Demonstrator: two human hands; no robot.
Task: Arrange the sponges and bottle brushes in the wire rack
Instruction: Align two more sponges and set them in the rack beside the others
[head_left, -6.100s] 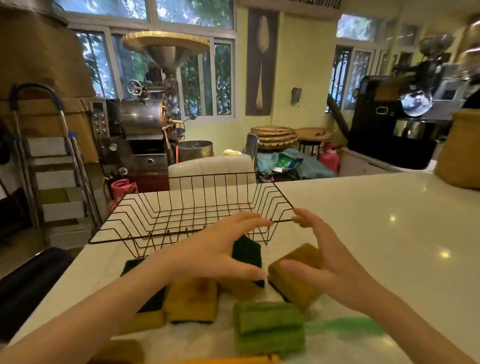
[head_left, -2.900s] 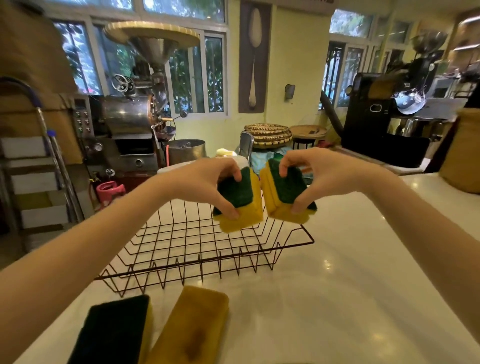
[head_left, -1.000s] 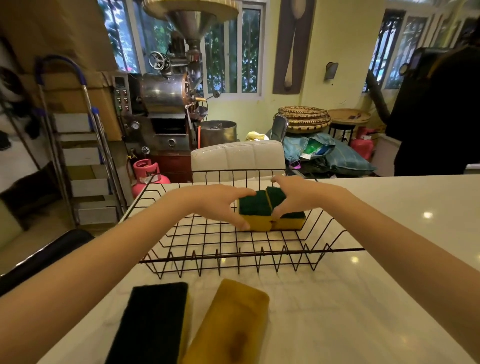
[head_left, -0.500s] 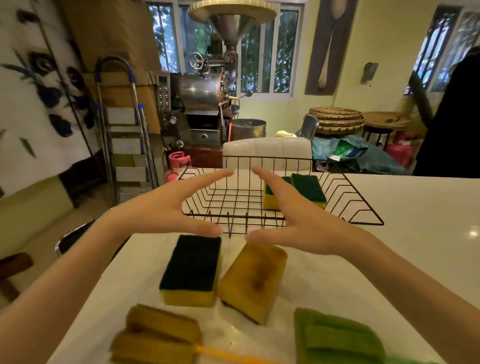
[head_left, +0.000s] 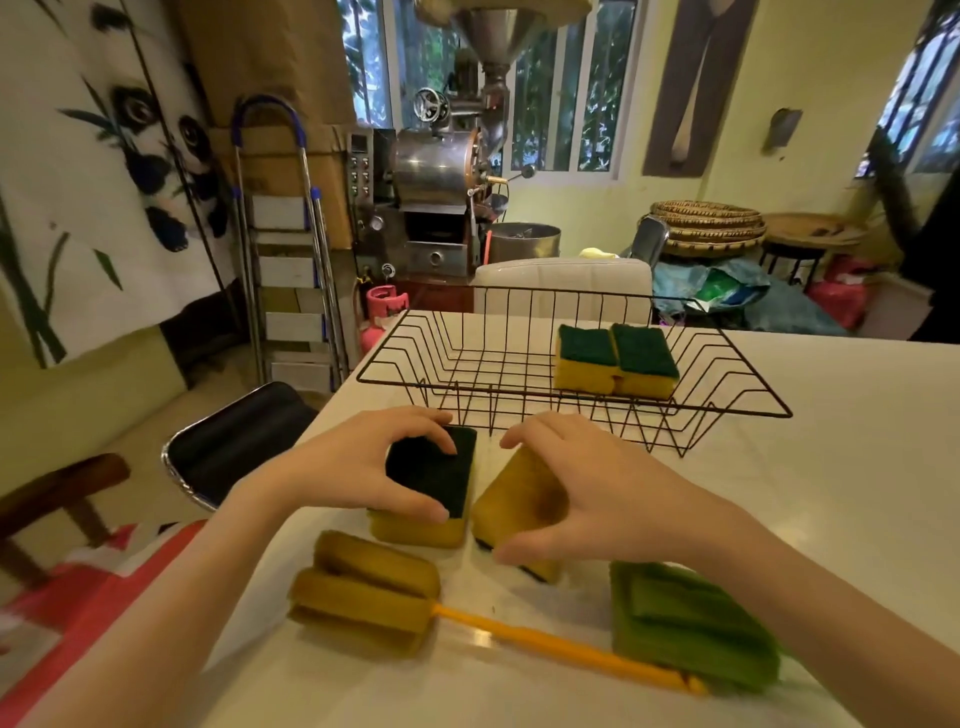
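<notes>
The black wire rack (head_left: 447, 364) stands on the white counter and holds two yellow sponges with green tops (head_left: 615, 357), side by side at its right. In front of it, my left hand (head_left: 358, 467) closes around a green-topped yellow sponge (head_left: 434, 480) lying flat. My right hand (head_left: 597, 499) grips a yellow sponge (head_left: 517, 501) that lies green side down and tilted. Nearer me lie a yellow-headed bottle brush (head_left: 363, 587) with an orange handle (head_left: 566, 649) and a green-headed brush (head_left: 691, 623).
The counter (head_left: 857, 493) runs off to the right. A dark stool seat (head_left: 234, 441) sits at the counter's left edge, with a stepladder (head_left: 291, 291) behind it. A white chair back (head_left: 561, 283) stands just behind the rack.
Both hands have dropped from open above the two near sponges onto them, each closing on one. The two sponges in the rack lie where they were set down.
</notes>
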